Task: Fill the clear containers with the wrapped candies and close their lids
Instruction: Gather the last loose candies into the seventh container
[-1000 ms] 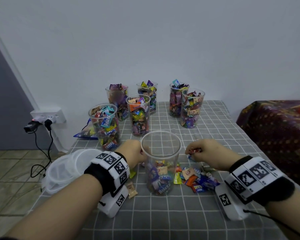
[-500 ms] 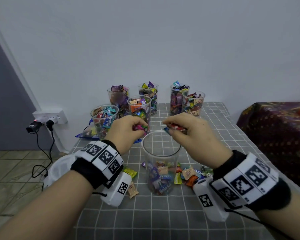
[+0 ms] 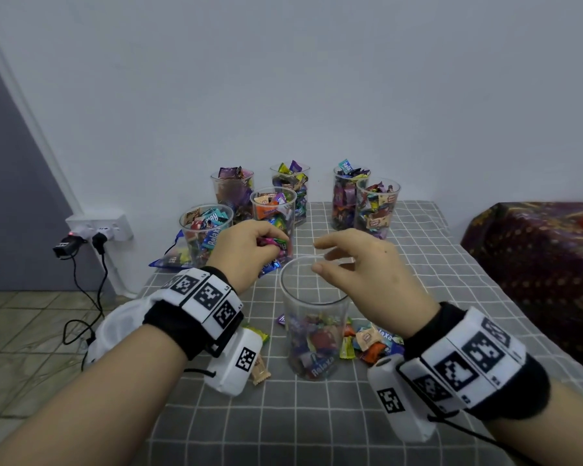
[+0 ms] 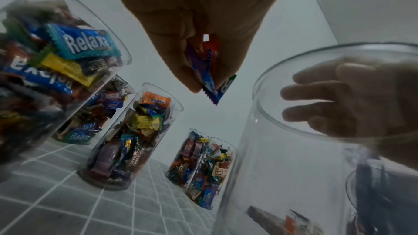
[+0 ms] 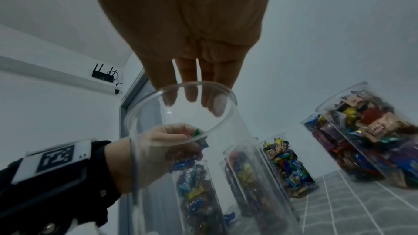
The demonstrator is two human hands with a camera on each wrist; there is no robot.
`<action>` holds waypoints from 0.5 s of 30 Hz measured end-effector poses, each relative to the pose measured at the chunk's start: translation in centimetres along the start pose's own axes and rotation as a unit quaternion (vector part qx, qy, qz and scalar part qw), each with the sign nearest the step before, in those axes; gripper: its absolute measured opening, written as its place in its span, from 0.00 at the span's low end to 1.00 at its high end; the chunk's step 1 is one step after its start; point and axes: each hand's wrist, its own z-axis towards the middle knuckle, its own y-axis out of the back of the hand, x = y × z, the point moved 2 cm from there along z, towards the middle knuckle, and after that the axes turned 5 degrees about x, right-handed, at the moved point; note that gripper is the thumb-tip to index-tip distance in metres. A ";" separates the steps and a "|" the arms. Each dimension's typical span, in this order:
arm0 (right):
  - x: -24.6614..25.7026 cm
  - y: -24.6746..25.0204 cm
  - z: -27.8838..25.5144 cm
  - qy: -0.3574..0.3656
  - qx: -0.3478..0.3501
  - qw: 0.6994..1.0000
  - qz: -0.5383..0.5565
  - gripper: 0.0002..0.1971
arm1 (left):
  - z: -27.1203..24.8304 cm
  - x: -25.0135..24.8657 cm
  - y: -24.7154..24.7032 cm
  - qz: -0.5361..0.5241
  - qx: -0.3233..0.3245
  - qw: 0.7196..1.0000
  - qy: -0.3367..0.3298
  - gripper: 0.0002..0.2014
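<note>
- Head view: left hand (image 3: 246, 250) pinching a bunch of wrapped candies (image 3: 272, 244) beside the clear container (image 3: 312, 317) rim
- right hand (image 3: 360, 274) spread loose over its mouth, holding nothing
- container on the checked surface (image 3: 317, 415), partly filled

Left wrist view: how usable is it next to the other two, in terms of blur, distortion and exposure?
Left wrist view: strong wide-angle bending, the near filled container soft and leaning, the left hand dim against the pale wall, its candies readable. Right wrist view: the right hand underexposed, its fingertips seen through the open container. Head view: evenly lit, sharpest, edges curved.
</note>
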 end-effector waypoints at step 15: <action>-3.6 -3.1 -2.9 -0.118 0.097 0.950 0.272 0.48 | 0.3 -2.7 -0.1 -0.111 -0.001 0.991 -0.072 0.18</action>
